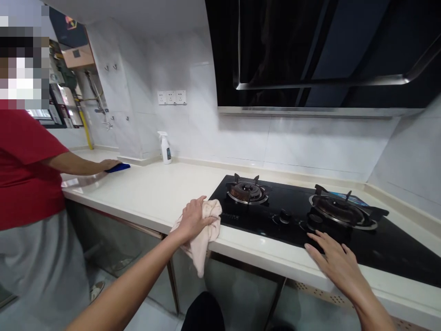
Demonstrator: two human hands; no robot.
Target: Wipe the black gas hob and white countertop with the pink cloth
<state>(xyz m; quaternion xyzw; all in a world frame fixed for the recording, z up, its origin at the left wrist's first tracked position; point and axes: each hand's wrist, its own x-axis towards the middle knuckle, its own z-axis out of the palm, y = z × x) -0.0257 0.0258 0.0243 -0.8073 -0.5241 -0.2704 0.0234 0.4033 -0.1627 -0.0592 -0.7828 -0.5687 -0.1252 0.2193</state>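
Observation:
My left hand point(193, 218) grips a pale pink cloth point(211, 220) on the counter's front edge, just left of the stove. Part of the cloth hangs down over the edge. With fingers spread, my right hand point(334, 257) rests at the front edge of the black gas stove point(255, 223), holding nothing. Close to its fingertips is the right stove knob point(314, 219); the left knob point(284, 216) sits a little farther off. Two burners top the stove, a left burner point(247, 191) and a larger right burner point(339, 209).
A person in a red shirt point(27, 170) stands at the left, one hand on a blue cloth point(119, 167) on the white counter point(151, 188). Against the wall stands a white spray bottle point(166, 149). A black range hood point(310, 55) overhangs the stove.

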